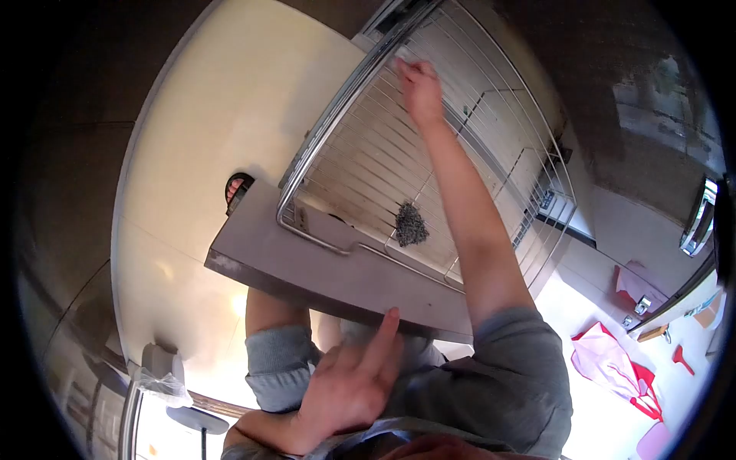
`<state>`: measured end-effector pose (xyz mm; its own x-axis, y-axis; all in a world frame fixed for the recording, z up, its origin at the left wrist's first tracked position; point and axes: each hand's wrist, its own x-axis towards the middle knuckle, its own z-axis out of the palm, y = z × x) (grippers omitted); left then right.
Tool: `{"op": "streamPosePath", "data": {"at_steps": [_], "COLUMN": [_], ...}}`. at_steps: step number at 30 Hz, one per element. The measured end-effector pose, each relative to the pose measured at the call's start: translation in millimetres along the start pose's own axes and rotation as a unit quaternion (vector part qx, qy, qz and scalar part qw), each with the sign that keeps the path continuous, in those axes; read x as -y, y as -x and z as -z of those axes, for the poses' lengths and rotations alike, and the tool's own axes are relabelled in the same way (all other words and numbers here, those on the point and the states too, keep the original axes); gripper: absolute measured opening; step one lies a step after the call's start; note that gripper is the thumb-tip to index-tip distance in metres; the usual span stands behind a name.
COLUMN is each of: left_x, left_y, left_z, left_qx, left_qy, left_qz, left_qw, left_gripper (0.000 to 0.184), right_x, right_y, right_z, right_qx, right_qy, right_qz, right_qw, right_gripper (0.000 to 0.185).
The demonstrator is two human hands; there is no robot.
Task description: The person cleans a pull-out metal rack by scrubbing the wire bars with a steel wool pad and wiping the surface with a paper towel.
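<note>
A pulled-out wire basket point(349, 245) sits behind a grey drawer front point(337, 268). Inside it, near the front, lies a dark, curly scouring pad point(412, 225), touched by neither hand. My right hand point(422, 90) reaches over the basket's far part, its fingers pinched together near the wires; whatever they hold is too small and blurred to name. Close to the outer edge of the drawer front is my left hand point(353, 383), slightly blurred, with fingers stretched out and nothing visible in it.
Pale floor point(199, 138) extends on the left, where a sandalled foot point(236, 190) shows beside the drawer. Dark glossy cabinet panels point(644, 84) stand at the upper right. At the lower right are a pink-and-red cloth item point(609, 364) and a red tool point(682, 359).
</note>
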<state>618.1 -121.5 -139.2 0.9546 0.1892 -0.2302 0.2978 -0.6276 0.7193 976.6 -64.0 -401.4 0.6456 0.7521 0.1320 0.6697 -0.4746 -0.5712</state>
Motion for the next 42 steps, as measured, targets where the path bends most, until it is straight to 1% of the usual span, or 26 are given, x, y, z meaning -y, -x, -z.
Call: {"op": "streamPosePath", "data": {"at_steps": [2,4,6,9,10,13,14,15,16,18,20,22,24,27,30,33,35,37,40,42], "left_x": [-0.1,1.7,2.0,3.4,3.2,3.0,2.8,2.9,2.6,2.2,1.6,2.0,2.3,2.0,2.3,4.5,2.1,-0.6,-0.7,-1.9], "left_y": [1.6,2.5,4.2,3.8,2.6,-0.6,-0.7,-0.6,0.0,-1.6,-0.8,0.5,1.9,2.2,1.0,-0.2,-0.6,-1.3,-5.4,-7.5], "left_z": [-1.4,-1.8,-4.0,-0.1,2.2,5.2,3.7,3.2,4.0,4.1,3.5,3.2,2.6,1.5,6.9,2.2,2.0,2.9,5.5,5.3], "left_qx": [-0.003,-0.011,-0.013,0.002,0.007,0.02,0.019,0.018,0.022,0.022,0.016,0.012,0.009,0.01,0.045,0.012,0.024,0.034,0.033,0.035], "left_qy": [-0.006,-0.014,-0.018,0.008,0.014,0.012,0.002,-0.008,-0.005,0.002,-0.005,-0.006,0.001,-0.002,0.007,-0.001,0.007,0.014,0.016,0.011], "left_qz": [0.0,0.0,0.005,0.004,0.004,-0.003,-0.007,-0.011,-0.009,-0.006,-0.009,-0.013,-0.008,-0.009,0.0,-0.023,-0.003,0.007,0.008,0.004], "left_qw": [1.0,1.0,1.0,1.0,1.0,1.0,1.0,1.0,1.0,1.0,1.0,1.0,1.0,1.0,0.999,1.0,1.0,0.999,0.999,0.999], "left_gripper": [0.037,0.035,0.034,0.034,0.034,0.035,0.035,0.035,0.035,0.034,0.034,0.033,0.032,0.031,0.031,0.024,0.029,0.033,0.034,0.036], "right_x": [-42.6,-69.3,-74.3,-66.1,-57.1,9.6,9.6,15.1,12.2,6.5,-14.0,-67.1,-113.5,-96.2,-85.7,-40.0,-12.8,28.4,22.0,4.1], "right_y": [32.5,58.3,71.0,68.3,59.3,14.7,0.9,-7.5,-3.6,-0.4,25.0,62.2,93.2,90.6,74.5,46.8,21.6,6.2,8.3,26.3], "right_z": [32.0,69.5,96.9,78.8,63.0,5.0,-25.9,-41.0,-40.5,-26.6,8.0,47.7,93.9,102.8,83.0,51.7,21.3,1.8,-16.9,-11.9], "right_qx": [-0.025,0.005,0.052,0.03,0.023,-0.003,-0.008,-0.013,-0.018,-0.025,-0.009,0.018,0.07,0.094,0.079,0.041,0.002,0.007,0.018,0.001], "right_qy": [0.087,0.206,0.201,0.076,0.042,-0.051,-0.078,-0.105,-0.061,0.031,0.007,0.091,0.094,0.165,0.146,0.158,0.087,0.044,0.072,0.065], "right_qz": [0.048,0.041,-0.02,0.019,0.036,0.07,0.072,0.074,0.098,0.154,0.124,0.101,0.101,0.098,0.126,0.167,0.203,0.178,0.196,0.186], "right_qw": [0.995,0.978,0.978,0.997,0.998,0.996,0.994,0.992,0.993,0.987,0.992,0.991,0.988,0.977,0.978,0.972,0.975,0.983,0.978,0.98], "right_gripper": [0.024,0.029,0.03,0.029,0.03,0.028,0.028,0.029,0.028,0.027,0.025,0.025,0.023,0.021,0.021,0.022,0.024,0.023,0.025,0.026]}}
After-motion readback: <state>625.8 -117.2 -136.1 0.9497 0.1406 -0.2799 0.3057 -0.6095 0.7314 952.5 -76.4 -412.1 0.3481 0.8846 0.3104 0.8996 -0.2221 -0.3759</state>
